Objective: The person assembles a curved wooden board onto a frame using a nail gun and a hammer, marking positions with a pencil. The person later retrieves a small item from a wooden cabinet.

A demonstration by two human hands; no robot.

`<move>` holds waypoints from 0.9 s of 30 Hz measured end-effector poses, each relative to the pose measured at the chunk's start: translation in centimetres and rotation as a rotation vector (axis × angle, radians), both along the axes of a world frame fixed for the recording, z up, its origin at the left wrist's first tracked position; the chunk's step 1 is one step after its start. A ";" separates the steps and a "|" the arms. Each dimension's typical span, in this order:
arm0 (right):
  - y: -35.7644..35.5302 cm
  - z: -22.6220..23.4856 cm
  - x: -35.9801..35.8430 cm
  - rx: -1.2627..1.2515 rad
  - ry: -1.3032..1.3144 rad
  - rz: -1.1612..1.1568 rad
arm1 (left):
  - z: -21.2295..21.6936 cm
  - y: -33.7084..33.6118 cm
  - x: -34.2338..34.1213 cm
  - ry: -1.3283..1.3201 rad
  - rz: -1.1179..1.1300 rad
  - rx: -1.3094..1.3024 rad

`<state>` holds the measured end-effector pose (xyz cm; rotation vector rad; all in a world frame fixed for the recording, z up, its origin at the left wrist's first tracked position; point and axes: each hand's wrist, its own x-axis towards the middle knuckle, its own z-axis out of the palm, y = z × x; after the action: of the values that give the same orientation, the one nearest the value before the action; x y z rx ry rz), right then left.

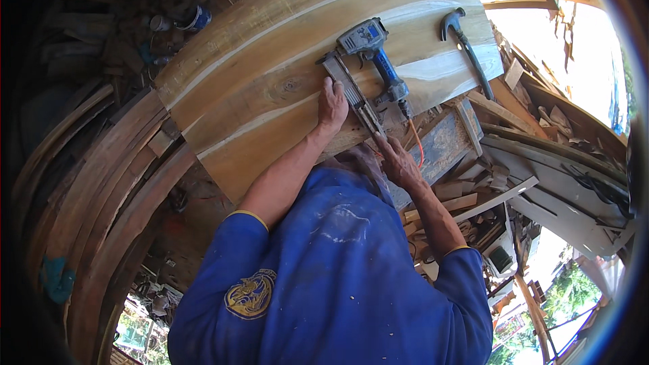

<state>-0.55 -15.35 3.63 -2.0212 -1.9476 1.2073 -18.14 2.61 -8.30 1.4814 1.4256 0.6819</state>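
A grey and blue pneumatic nail gun [365, 37] lies on its side on a broad wooden panel [250, 88]. Its long magazine [353, 93] slants toward me, and an orange air hose [416, 138] runs from the base of its blue handle. My left hand [332, 107] is closed against the left side of the magazine, fingertips near the nose end. At the magazine's near end, the fingers of my right hand [400, 162] are closed on it. Part of the grip of both hands is hidden.
A claw hammer [466, 47] lies at the panel's right side. Curved wooden planks [115, 189] are stacked at the left. Wood offcuts [520, 105] and long boards crowd the right. A blue and white can [196, 19] stands among clutter at the far left.
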 end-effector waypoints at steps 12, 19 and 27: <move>10.4 0.7 -2.9 0.520 -0.182 -0.134 | 6.2 1.6 -0.5 -0.683 0.200 -0.741; 13.0 -0.7 -5.7 0.546 -0.317 -0.094 | 5.4 1.6 -1.0 -0.650 0.185 -0.741; 12.3 -0.4 -4.7 0.476 -0.271 -0.045 | 4.7 1.5 -1.0 -0.625 0.197 -0.721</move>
<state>-5.29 -3.03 3.22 -2.0246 -2.0363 0.4112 -19.15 4.09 -3.59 0.5052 1.1420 0.5857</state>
